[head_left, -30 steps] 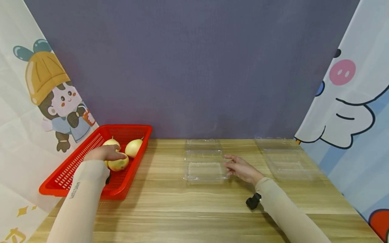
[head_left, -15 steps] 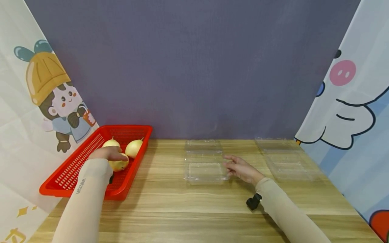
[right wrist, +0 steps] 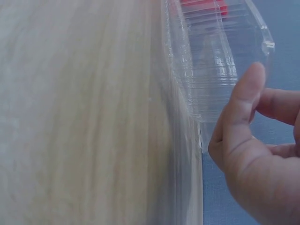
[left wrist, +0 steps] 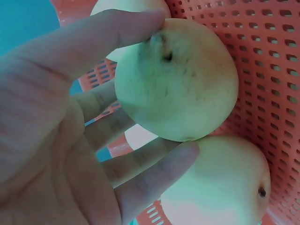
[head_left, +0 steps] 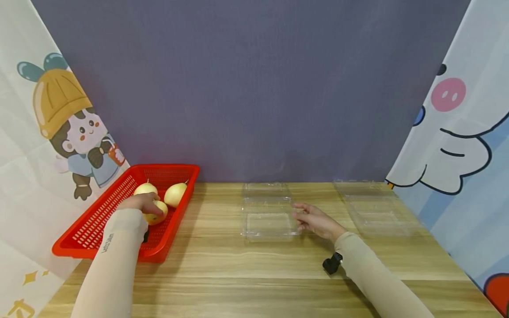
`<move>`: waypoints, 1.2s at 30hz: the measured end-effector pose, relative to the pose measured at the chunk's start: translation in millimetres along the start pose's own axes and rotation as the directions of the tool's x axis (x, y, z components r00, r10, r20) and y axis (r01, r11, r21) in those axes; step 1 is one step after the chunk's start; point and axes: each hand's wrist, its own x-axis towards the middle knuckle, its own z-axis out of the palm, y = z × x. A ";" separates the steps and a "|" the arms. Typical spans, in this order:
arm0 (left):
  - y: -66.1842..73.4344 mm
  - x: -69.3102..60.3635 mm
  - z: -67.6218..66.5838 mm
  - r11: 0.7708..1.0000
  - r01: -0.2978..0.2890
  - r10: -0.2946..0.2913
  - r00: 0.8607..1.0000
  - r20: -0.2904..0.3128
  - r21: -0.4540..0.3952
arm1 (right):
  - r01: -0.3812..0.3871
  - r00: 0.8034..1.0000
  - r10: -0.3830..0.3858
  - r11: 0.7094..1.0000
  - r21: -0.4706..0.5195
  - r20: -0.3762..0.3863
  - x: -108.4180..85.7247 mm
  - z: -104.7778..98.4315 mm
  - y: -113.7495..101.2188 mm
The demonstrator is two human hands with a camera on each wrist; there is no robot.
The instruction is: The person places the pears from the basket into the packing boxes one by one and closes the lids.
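Note:
In the red basket (head_left: pixel 180 221), the left hand (head_left: pixel 139 203) has its thumb and fingers curved round a pale yellow pear (head_left: pixel 155 217). The left wrist view shows the thumb of that hand (left wrist: pixel 79 103) on top of this pear (left wrist: pixel 183 84) and fingers beneath, near a second pear (left wrist: pixel 220 187). More pears (head_left: pixel 175 194) lie beside it. The right hand (head_left: pixel 318 223) is at the right edge of a clear open plastic box (head_left: pixel 268 224), its fingers bent. In the right wrist view the thumb of the right hand (right wrist: pixel 253 136) overlaps the edge of the clear box (right wrist: pixel 206 70).
A second clear plastic box (head_left: pixel 377 216) lies open at the right on the wooden table (head_left: pixel 238 282). A grey-blue panel (head_left: pixel 254 88) rises behind the table, with printed cloths (head_left: pixel 24 154) at both sides. A small black device (head_left: pixel 332 263) is on the right wrist.
The left hand has shifted slightly to the right and closer round the pear in the basket. The right hand and the boxes have not visibly moved.

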 end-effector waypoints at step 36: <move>0.4 3.6 -3.3 0.970 -0.107 0.079 0.988 0.133 0.219 | -0.008 1.000 0.008 1.000 -0.011 0.003 -3.2 1.7 -3.7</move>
